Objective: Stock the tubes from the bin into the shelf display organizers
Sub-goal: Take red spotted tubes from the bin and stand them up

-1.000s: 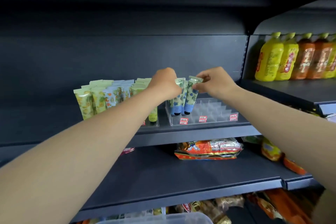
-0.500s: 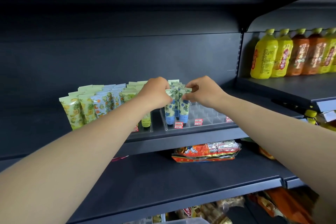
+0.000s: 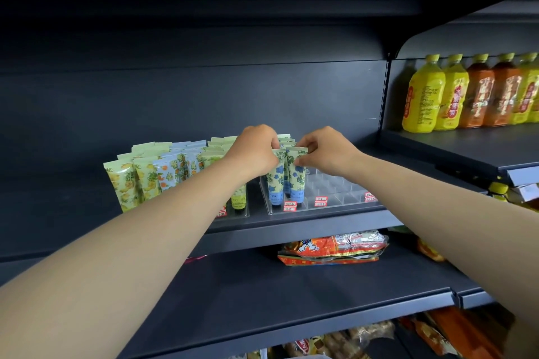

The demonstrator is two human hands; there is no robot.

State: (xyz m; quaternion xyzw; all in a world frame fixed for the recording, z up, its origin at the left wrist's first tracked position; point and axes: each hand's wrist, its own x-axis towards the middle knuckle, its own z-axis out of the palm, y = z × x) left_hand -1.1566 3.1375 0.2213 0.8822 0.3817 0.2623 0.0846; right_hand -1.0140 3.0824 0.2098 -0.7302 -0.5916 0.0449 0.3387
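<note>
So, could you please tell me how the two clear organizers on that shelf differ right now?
The left organizer is packed with fruit-print tubes; the right organizer holds only blue-flower tubes at its left end, the other slots bare. Both hands work at the right organizer, none at the left. Both are clear, with red price tags in front.

Person, head-camera view: two bare forearms and two hands are shown.

Left forearm (image 3: 122,259): bare from the lower left frame edge to the wrist; no sleeve, watch or band is seen.

Left hand (image 3: 256,151): ungloved, seen from the back; no ring is seen.

Right forearm (image 3: 437,207): bare from the right frame edge to the wrist; no sleeve or strap is seen.

Right hand (image 3: 326,151): ungloved; no ring is seen, and nail detail is too small to be told.
</note>
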